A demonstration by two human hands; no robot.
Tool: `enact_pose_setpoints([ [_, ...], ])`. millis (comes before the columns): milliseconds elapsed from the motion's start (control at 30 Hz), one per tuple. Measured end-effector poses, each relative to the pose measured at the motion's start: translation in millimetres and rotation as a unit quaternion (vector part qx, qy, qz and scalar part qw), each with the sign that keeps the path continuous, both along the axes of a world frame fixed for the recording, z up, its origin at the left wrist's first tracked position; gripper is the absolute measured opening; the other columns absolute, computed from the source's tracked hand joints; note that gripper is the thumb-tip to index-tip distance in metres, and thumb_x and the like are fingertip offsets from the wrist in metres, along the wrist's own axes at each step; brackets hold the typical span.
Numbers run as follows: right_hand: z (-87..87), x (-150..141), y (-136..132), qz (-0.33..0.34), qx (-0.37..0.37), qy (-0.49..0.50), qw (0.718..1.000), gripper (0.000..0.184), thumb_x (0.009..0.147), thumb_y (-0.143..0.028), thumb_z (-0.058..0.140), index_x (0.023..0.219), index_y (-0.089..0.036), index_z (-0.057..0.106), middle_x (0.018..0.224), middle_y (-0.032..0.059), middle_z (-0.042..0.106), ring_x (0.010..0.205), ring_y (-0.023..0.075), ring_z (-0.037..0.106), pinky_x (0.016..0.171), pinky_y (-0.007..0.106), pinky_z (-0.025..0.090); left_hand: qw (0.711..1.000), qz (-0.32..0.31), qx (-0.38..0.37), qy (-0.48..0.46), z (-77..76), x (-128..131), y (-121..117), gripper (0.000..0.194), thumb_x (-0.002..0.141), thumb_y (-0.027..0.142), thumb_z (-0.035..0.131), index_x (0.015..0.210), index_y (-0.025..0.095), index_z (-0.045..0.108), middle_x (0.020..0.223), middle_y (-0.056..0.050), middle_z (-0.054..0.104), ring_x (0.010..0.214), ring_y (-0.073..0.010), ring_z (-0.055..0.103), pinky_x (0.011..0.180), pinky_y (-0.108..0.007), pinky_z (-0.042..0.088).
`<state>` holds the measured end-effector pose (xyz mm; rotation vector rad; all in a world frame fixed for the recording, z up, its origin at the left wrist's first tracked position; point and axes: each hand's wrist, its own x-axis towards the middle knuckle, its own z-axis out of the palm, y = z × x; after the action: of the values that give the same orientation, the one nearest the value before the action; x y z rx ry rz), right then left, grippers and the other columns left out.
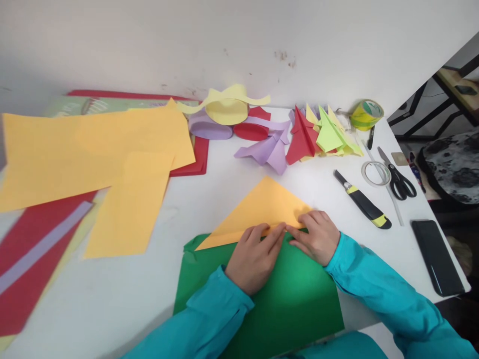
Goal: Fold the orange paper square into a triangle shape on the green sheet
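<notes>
A sheet of orange paper [258,207], folded into a triangle with its point toward the wall, lies over the far edge of a green sheet [299,299]. My left hand [256,257] presses its fingers together on the near folded edge, close to the middle. My right hand [316,237] grips that same edge further right, its fingers bent and its index fingertip meeting my left fingertips. The green sheet has a crumpled far left corner and lies beneath both hands.
Orange sheets [93,149] and red paper [22,279] cover the left side. Folded paper planes [301,134] and paper loops [226,112] stand by the wall. At right lie a utility knife [362,202], scissors [400,182], tape rolls [366,114] and a phone [437,257].
</notes>
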<state>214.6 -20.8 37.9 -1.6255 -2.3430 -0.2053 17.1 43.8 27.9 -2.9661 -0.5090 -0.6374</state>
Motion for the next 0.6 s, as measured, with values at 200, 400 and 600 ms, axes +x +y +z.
enact_pose_setpoints([
  [200, -0.4, -1, -2, 0.015, 0.039, 0.042, 0.998, 0.019, 0.084, -0.036, 0.061, 0.098, -0.025, 0.07, 0.095, 0.0087, 0.06, 0.087, 0.021, 0.047, 0.073, 0.034, 0.04, 1.0, 0.0, -0.018, -0.003, 3.6, 2, -1, 0.028, 0.087, 0.012, 0.047, 0.108, 0.012, 0.064, 0.116, -0.012, 0.063, 0.09, -0.0253, 0.052, 0.071, -0.041, 0.048],
  [400, 9.2, -12, 1, -0.008, 0.032, 0.028, 0.999, 0.015, 0.085, -0.025, 0.057, 0.085, -0.02, 0.071, 0.088, 0.0068, 0.063, 0.084, 0.0196, 0.048, 0.073, 0.035, 0.039, 1.0, 0.007, -0.025, 0.008, 9.0, 5, -3, 0.026, 0.088, 0.021, 0.051, 0.108, 0.011, 0.064, 0.115, -0.013, 0.063, 0.09, -0.0265, 0.054, 0.071, -0.043, 0.048],
  [600, 13.7, -12, 3, -0.021, -0.001, 0.061, 0.998, 0.021, 0.084, -0.023, 0.054, 0.069, -0.02, 0.069, 0.085, 0.0054, 0.063, 0.083, 0.019, 0.05, 0.073, 0.037, 0.037, 1.0, 0.01, -0.02, 0.015, 9.7, 4, -4, 0.027, 0.087, 0.022, 0.053, 0.106, 0.009, 0.065, 0.115, -0.012, 0.063, 0.091, -0.0273, 0.054, 0.072, -0.042, 0.048],
])
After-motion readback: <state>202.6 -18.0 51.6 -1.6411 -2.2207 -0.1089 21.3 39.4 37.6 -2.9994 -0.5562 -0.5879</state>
